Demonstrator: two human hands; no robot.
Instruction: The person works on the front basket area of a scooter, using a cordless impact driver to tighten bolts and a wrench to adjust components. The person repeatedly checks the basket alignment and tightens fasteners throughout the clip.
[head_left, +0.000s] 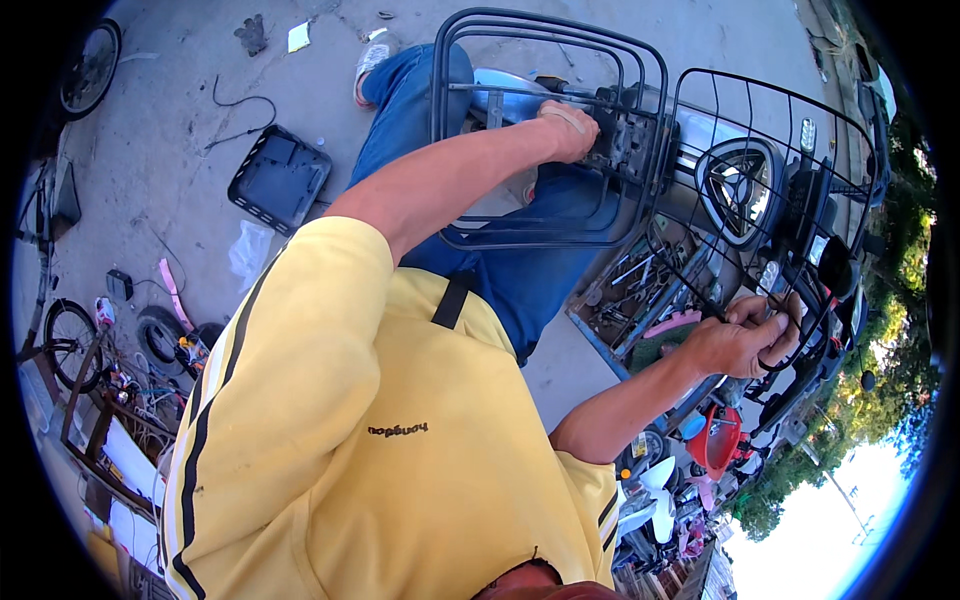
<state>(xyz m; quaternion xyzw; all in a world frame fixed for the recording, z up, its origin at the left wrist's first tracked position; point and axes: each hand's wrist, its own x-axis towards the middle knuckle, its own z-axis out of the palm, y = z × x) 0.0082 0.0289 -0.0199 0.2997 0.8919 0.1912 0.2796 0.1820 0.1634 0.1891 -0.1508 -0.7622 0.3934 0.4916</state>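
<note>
My left hand (571,131) is closed in a fist at the dark metal bracket (625,135) inside a black tubular frame (441,100). A pale band crosses its back; its fingertips and whatever they hold are hidden. To the right, a black wire basket (775,82) is fixed on the front of a scooter, over its rounded triangular front piece (740,190). At the basket's lower edge my right hand (752,335) has its fingers pinched together. A thin dark loop shows beside them, but I cannot make out what is gripped.
A blue metal tray of wrenches and loose tools (640,285) stands below the basket. A black plastic crate (280,178) lies on the concrete to the left, near a dark cable (245,102). Wheels and scrap (75,345) line the left side. A red bowl-shaped part (714,440) is at lower right.
</note>
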